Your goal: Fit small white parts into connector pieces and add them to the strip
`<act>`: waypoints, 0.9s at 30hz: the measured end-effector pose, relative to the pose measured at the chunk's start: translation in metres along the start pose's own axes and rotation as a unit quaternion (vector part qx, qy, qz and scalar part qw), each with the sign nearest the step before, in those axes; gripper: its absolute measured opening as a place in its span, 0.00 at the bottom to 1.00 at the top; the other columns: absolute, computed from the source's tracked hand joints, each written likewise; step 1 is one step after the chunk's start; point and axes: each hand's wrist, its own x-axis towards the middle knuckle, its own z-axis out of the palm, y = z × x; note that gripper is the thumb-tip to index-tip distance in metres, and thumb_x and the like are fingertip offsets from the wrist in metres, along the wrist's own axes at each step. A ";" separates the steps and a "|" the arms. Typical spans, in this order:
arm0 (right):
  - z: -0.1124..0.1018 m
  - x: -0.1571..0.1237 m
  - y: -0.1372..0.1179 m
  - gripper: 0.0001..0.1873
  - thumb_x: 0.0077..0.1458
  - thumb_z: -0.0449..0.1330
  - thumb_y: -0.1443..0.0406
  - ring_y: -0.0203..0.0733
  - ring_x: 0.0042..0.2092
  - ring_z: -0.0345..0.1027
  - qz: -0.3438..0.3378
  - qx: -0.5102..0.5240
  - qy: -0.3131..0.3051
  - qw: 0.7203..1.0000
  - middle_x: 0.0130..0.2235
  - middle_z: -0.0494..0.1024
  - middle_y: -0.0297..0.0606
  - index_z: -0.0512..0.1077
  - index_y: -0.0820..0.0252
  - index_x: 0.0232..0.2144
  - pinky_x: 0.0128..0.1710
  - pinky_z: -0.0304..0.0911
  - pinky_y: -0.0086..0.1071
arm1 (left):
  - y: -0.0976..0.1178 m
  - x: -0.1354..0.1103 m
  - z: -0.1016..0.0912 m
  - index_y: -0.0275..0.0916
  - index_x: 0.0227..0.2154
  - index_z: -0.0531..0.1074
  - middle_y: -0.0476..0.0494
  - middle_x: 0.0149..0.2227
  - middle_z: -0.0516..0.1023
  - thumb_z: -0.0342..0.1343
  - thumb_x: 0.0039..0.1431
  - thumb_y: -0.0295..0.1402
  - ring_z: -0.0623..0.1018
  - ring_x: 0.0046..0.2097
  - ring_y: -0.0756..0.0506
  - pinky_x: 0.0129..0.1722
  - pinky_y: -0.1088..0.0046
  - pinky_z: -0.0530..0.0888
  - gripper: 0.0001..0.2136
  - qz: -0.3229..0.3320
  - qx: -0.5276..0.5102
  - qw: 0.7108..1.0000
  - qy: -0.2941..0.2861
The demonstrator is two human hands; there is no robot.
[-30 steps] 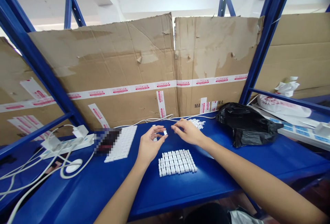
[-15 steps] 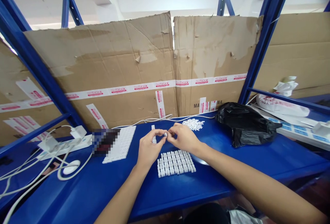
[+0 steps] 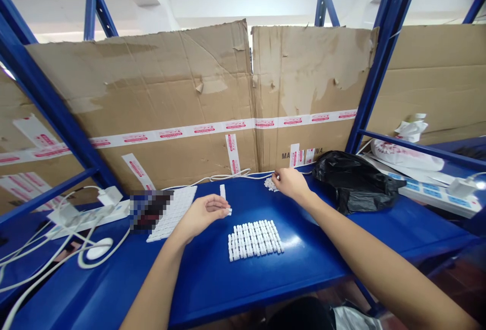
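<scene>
My left hand point(image 3: 205, 214) is closed in a pinch on a small white plastic piece point(image 3: 229, 211), whose end shows past the fingertips. At the back of the blue table, my right hand point(image 3: 291, 183) has its fingers curled down at a pile of small white pieces point(image 3: 270, 185); what lies between the fingertips is too small to make out. In front of both hands lie white jointed strips point(image 3: 255, 240) in a neat row, side by side. A single flat white strip point(image 3: 222, 191) lies just behind my left hand.
A white sheet of ridged pieces point(image 3: 174, 212) lies at the left, partly under a blurred-out patch. Further left are a power strip point(image 3: 93, 217) and loose cables. A black plastic bag point(image 3: 353, 180) sits at the right. Cardboard point(image 3: 182, 87) stands along the back.
My hands have come apart. The right hand has moved right and back to the pile of white pieces; the left has drawn slightly left and down, keeping the small piece.
</scene>
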 end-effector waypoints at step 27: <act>0.004 -0.030 -0.049 0.08 0.63 0.61 0.65 0.41 0.38 0.75 -0.298 0.280 -0.076 0.910 0.34 0.84 0.35 0.80 0.57 0.40 0.42 0.64 0.31 | -0.026 0.007 -0.008 0.42 0.29 0.65 0.51 0.26 0.74 0.68 0.45 0.45 0.73 0.30 0.46 0.29 0.72 0.66 0.18 -0.031 0.230 0.973 0.018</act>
